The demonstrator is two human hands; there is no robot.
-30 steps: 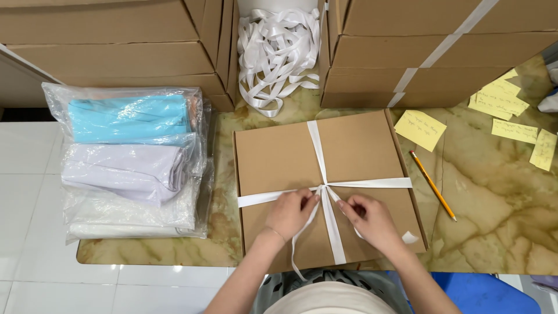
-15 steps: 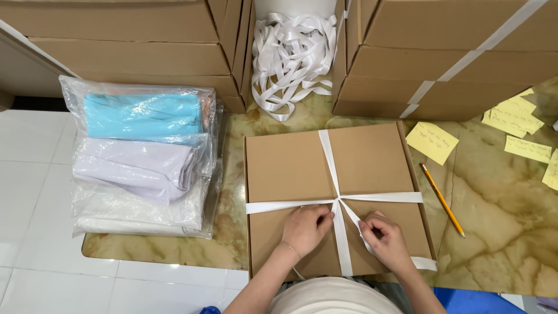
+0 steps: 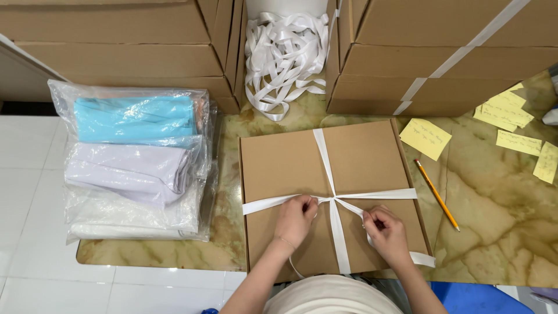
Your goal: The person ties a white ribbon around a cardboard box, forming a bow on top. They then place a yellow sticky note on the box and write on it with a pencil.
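Note:
A flat brown cardboard box (image 3: 279,163) lies on the marble table, wrapped crosswise with a white ribbon (image 3: 324,157). My left hand (image 3: 296,220) pinches the ribbon just left of the crossing point near the box's front. My right hand (image 3: 386,232) grips a ribbon strand to the right of the crossing; its loose end trails over the box's front right corner. Another loose end hangs down off the front edge between my arms.
A tangle of white ribbon (image 3: 285,58) spills from a roll between stacked cardboard boxes (image 3: 116,52) at the back. Bagged folded fabric, blue and white, (image 3: 136,157) lies left. A pencil (image 3: 437,195) and yellow sticky notes (image 3: 426,138) lie right on the marble table (image 3: 500,221).
My right hand has drawn its ribbon strand out to the right, away from the crossing. My left hand stays at the crossing. The view has shifted slightly.

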